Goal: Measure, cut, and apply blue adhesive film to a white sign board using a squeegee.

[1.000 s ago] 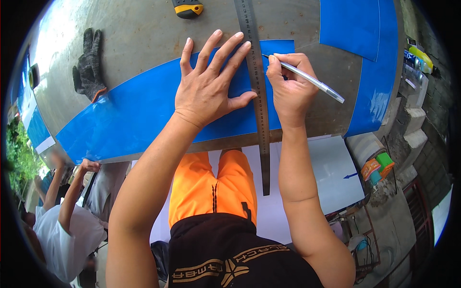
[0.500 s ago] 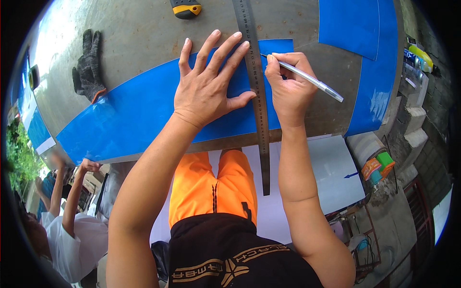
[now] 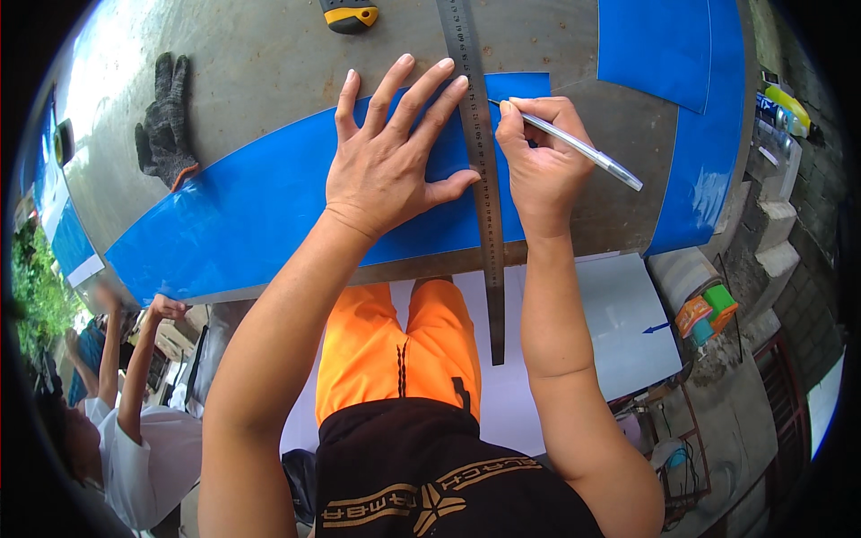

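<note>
My left hand (image 3: 395, 148) lies spread with its fingers apart, pressing on a blue sheet (image 3: 256, 193) and along the left edge of a long metal ruler (image 3: 480, 134). The ruler crosses the sheet and juts past the table's near edge. In my right hand (image 3: 547, 166) is a pen (image 3: 587, 151) with a clear barrel, gripped between thumb and fingers. Its tip meets the blue sheet close to the ruler's right edge, near the sheet's far right corner.
A grey knitted glove (image 3: 166, 125) lies on the metal table (image 3: 260, 67) at left. A yellow-and-black tool handle (image 3: 350, 16) is at the far edge of view. More blue sheet (image 3: 655, 54) covers the right side. Another person (image 3: 148, 448) stands at the left, one hand by the table edge.
My hands, the ruler and the pen stay almost in place. The person at the left has shifted their head slightly.
</note>
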The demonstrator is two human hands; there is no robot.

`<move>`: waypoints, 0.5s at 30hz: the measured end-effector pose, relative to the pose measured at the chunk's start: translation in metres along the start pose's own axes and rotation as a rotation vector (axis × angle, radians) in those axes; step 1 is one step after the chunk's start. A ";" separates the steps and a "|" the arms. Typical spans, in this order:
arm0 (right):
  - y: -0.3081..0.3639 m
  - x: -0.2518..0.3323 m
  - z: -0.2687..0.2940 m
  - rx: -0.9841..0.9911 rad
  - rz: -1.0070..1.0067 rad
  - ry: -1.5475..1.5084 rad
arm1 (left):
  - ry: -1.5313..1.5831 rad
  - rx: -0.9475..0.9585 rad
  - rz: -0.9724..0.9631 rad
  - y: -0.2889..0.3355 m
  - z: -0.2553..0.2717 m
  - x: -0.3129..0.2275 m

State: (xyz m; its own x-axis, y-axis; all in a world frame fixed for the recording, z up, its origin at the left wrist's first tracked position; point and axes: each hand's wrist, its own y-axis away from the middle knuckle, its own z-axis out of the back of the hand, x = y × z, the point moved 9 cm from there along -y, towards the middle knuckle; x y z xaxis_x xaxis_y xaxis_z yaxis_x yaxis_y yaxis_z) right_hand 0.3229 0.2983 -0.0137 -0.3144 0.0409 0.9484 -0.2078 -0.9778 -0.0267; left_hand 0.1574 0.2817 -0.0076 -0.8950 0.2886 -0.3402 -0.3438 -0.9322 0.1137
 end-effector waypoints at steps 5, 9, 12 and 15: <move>0.001 0.000 0.000 -0.012 0.015 -0.004 | 0.001 -0.002 0.001 0.000 0.000 0.001; 0.001 -0.004 0.002 -0.016 -0.027 -0.033 | 0.005 0.001 0.003 0.000 -0.001 0.001; 0.001 -0.005 0.002 -0.019 -0.072 -0.078 | 0.003 0.005 0.005 0.000 -0.001 0.000; 0.001 -0.004 0.001 -0.014 -0.056 -0.052 | -0.003 0.009 0.006 0.001 -0.002 0.001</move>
State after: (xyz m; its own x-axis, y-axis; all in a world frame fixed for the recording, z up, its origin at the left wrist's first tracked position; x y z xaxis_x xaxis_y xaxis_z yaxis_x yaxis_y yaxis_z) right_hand 0.3251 0.2970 -0.0171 -0.2529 0.0847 0.9638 -0.2373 -0.9712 0.0230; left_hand 0.1566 0.2806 -0.0094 -0.8980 0.2832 -0.3368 -0.3404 -0.9321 0.1238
